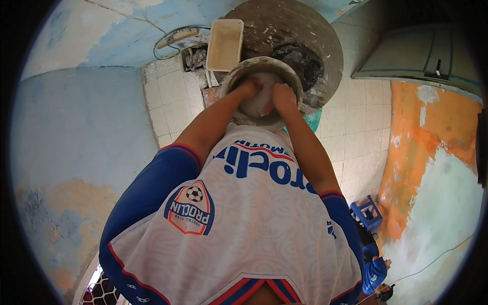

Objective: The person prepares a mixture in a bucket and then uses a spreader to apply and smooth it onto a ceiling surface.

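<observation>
While both forearms reach fwd over the white jersey (249, 218), the left hand (248, 88) & right hand (283, 96) are down inside a round grey bucket (260, 61), rim crusted w/ pale residue, just past the jersey's far edge, upper middle of view. Cloudy whitish liquid (265, 94) shows btwn the hands. L hand is by the bucket's L inner side, fingers bent toward the middle; can't tell if they grip sth. R hand is at the R side, back of hand up, fingers pointing down & mostly hidden; can't tell if clenched or grasping.

Beyond the bucket: dark round tabletop (284, 20) w/ pale spatters, black plastic bag (300, 63) on it, just R of the rim. Can't tell if the bucket stands on the tabletop or in front of it. Cream rectangular tub (225, 44) is at the tabletop's L side; next to it, a small container (194, 58) of odds & ends, contents unclear. Bit of green (313, 122) peeks out by the bucket's lower R.

Floor = pale tiles (351, 117). Patchy blue wall (91, 117) L, peeling orange wall (406, 112) R. Lower R: blue plastic stool (367, 214), another person (375, 274) in blue close by.
</observation>
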`<state>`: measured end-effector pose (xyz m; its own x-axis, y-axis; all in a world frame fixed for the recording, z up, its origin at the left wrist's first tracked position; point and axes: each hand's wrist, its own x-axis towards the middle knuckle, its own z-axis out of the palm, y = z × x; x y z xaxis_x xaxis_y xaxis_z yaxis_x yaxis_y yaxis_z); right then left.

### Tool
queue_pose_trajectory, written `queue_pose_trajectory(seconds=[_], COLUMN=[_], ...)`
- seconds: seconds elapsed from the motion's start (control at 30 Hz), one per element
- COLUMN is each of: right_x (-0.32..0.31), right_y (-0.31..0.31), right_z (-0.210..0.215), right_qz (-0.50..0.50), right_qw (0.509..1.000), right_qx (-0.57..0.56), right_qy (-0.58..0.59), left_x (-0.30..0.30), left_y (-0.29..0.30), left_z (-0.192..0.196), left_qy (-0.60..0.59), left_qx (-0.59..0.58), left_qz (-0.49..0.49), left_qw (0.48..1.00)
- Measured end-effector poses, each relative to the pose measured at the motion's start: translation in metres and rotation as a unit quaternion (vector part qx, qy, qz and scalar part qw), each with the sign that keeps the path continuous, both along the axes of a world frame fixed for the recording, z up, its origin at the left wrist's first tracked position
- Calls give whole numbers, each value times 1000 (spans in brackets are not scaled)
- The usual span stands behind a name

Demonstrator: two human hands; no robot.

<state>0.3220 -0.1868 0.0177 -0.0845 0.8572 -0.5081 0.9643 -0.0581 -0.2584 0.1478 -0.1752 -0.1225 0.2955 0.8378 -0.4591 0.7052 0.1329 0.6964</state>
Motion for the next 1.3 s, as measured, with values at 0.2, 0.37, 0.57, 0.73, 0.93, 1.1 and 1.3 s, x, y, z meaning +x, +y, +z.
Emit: queue_pose_trajectory(seconds=[0.2, 0.37, 0.57, 0.73, 0.93, 1.1, 1.3], right_x=[6, 1, 6, 6, 5, 6, 7], right_y=[-4, -6, -4, 0, -2, -2, -3], right_z=[-3, 3, -3, 2, 1, -2, 4], right_qz=[-8, -35, -36, -48, -48, -44, -45], right_qw=[1000, 999, 998, 998, 997, 998, 997], right_qx=[-11, 21, 35, 6, 35, 30, 25], right_qy=[4, 19, 32, 49, 52, 44, 50], left_x=[17, 2, 8, 7, 5, 8, 5], left_y=[-11, -8, -15, -15, -4, -16, -1], left_z=[45, 47, 62, 73, 72, 70, 71], left_qy=[30, 12, 46, 45, -68, 29, -73], left_qx=[17, -11, 36, 101, -29, 40, -89], left_qz=[-83, -53, -88, -125, 0, -75, 4], left_qw=[996, 998, 994, 986, 997, 996, 993])
